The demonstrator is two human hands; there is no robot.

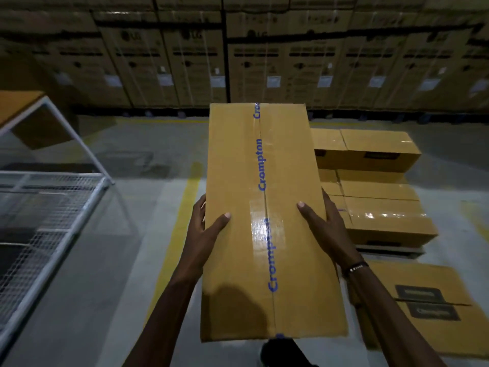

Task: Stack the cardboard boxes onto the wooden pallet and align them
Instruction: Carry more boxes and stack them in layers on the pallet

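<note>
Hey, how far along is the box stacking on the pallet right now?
Done: several brown cardboard boxes already lie stacked in rows on the low pallet to the right. In hand: a long brown taped carton printed "Crompton", gripped at its sides by the left hand and right hand, not yet set down. Left: placing and aligning it, plus another brown carton lying on the floor nearby.

A long brown cardboard box (270, 221), taped down its middle with blue-lettered "Crompton" tape, is held lengthwise above the floor, left of several like boxes (375, 186) stacked flat on a low pallet (391, 250).
</note>
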